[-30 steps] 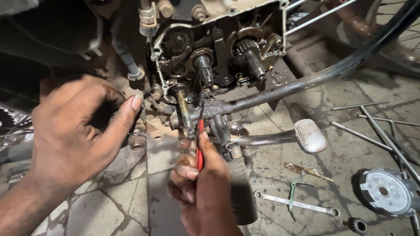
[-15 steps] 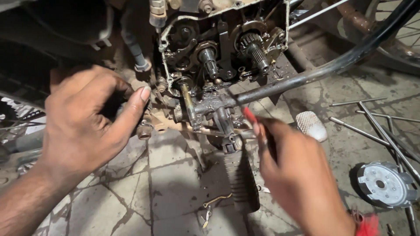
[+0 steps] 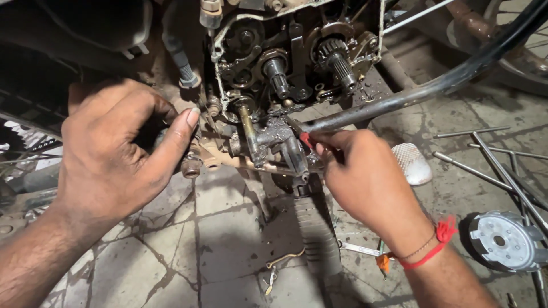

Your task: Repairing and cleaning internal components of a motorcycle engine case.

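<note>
Red-handled tool (image 3: 306,140): held in the right hand (image 3: 365,182), only a short red part of the handle showing past the fingers; its dark tip points up and to the left into the open engine, touching or just beside the grey metal fitting (image 3: 274,140).
Long axis: the tool runs from lower right to upper left, roughly along the line of the right forearm.
Right-hand fingers: curled shut around the handle, knuckles toward the camera; a red thread sits on the wrist.
Left hand (image 3: 114,159): to the left of the engine, fingers bent and the thumb (image 3: 180,134) stretched toward a small round part (image 3: 191,165) low on the casing; whether it grips anything I cannot tell, since the palm side is hidden.
Nearer hand: the right one is at the fitting; the left is near but off to the side.
Engine side (image 3: 285,63): cover off, with a splined shaft (image 3: 339,63), gears and an oily upright shaft (image 3: 248,122) exposed just above the tool tip.
In the way: a black tube (image 3: 456,80) crosses diagonally just above the right hand, and the ribbed footrest (image 3: 314,228) lies right beneath it.
Floor (image 3: 171,251): cracked tiles, a spanner (image 3: 357,248), thin rods (image 3: 485,154), a round grey cover (image 3: 502,239), and a pale pedal pad (image 3: 411,162).
</note>
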